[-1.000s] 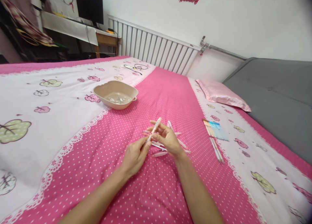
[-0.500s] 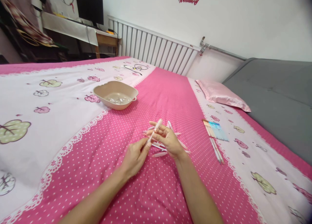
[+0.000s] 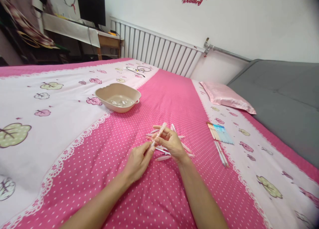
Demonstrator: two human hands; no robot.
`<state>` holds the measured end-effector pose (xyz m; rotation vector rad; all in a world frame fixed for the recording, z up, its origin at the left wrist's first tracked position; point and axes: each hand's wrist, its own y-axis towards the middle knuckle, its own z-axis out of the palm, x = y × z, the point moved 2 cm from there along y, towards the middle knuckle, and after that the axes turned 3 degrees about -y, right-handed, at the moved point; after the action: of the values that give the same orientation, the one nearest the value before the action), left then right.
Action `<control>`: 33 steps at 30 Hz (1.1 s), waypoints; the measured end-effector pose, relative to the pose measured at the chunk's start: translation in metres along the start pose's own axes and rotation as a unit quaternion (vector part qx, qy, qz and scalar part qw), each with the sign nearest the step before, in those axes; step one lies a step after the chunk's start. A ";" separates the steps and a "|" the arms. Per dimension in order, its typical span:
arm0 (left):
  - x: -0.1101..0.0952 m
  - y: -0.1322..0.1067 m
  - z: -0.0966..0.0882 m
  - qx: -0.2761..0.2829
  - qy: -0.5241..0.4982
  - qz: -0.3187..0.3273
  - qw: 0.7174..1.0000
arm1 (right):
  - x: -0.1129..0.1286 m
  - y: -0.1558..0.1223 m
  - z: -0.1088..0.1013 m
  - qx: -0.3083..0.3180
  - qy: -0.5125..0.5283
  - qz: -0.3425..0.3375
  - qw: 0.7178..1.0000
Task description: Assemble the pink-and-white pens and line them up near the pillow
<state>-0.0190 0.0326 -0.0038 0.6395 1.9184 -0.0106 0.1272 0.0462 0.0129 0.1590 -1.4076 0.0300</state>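
A pale pink pen slants upward between my two hands over the bed. My left hand pinches its lower end between thumb and fingers. Higher on the barrel, my right hand grips the pen with thumb and fingers closed round it. Beneath and beside my right hand lie several loose pink and white pens, partly hidden by the fingers. To the right, a row of peach and blue pens lies side by side, with a few pinkish pens just below it.
A beige basin with small white pieces in it stands on the bedspread ahead to the left. Farther back lies a black cable. A pink pillow rests by the grey headboard; a white radiator lines the wall.
Both hands stay nearly in place on the pen. My right hand and the pen's upper part have shifted very slightly; the loose pens and basin look the same.
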 end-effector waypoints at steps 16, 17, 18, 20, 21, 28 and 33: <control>-0.002 0.000 -0.002 -0.006 -0.010 0.003 1.000 | 0.002 -0.001 0.001 0.023 0.008 0.015 1.000; -0.002 0.000 -0.002 -0.004 -0.009 0.002 1.000 | 0.001 -0.001 0.001 0.019 0.005 0.014 1.000; -0.002 0.000 -0.002 -0.001 -0.007 0.001 1.000 | 0.001 0.000 0.001 0.015 0.003 0.013 1.000; -0.002 0.000 -0.002 0.001 -0.004 0.002 1.000 | -0.001 0.001 0.001 0.007 -0.002 0.008 1.000; -0.001 0.000 -0.001 0.000 -0.003 0.003 1.000 | -0.001 0.001 0.002 0.006 -0.002 0.006 1.000; 0.000 -0.001 -0.003 -0.014 -0.006 0.004 1.000 | 0.004 -0.003 0.003 0.029 0.028 0.007 0.999; 0.000 0.000 -0.004 -0.021 -0.014 0.005 1.000 | 0.004 -0.004 0.002 0.048 0.025 0.011 0.998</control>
<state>-0.0221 0.0333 -0.0022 0.6180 1.8833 0.0276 0.1261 0.0419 0.0167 0.2214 -1.3580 0.1200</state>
